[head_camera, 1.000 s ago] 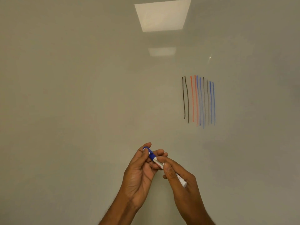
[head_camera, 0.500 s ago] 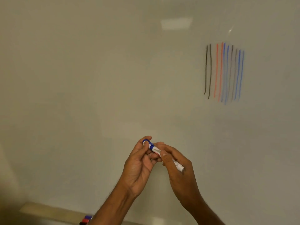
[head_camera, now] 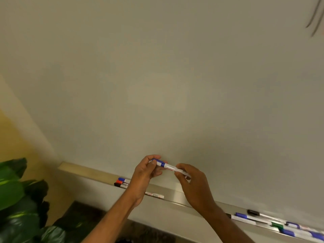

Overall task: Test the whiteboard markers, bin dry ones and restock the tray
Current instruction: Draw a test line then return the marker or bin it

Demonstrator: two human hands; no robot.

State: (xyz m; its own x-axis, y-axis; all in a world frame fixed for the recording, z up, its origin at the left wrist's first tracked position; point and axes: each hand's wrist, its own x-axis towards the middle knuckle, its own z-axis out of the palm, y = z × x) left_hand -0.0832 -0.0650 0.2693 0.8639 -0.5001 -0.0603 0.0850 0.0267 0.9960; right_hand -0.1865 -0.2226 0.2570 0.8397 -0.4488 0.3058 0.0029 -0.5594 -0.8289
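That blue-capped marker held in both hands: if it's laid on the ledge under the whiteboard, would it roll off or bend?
Likely stiff: the blue-capped marker spans straight between the left hand and right hand without sagging. Probably light, since fingers alone pinch it. Its round barrel may roll, though other markers lie along the tray.

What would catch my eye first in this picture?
At low centre, two hands hold a blue-capped marker in front of the board. The left hand grips its cap end and the right hand pinches the barrel. Below them runs the tray, with spare markers lying to either side of the hands, and a leafy plant fills the bottom left corner.
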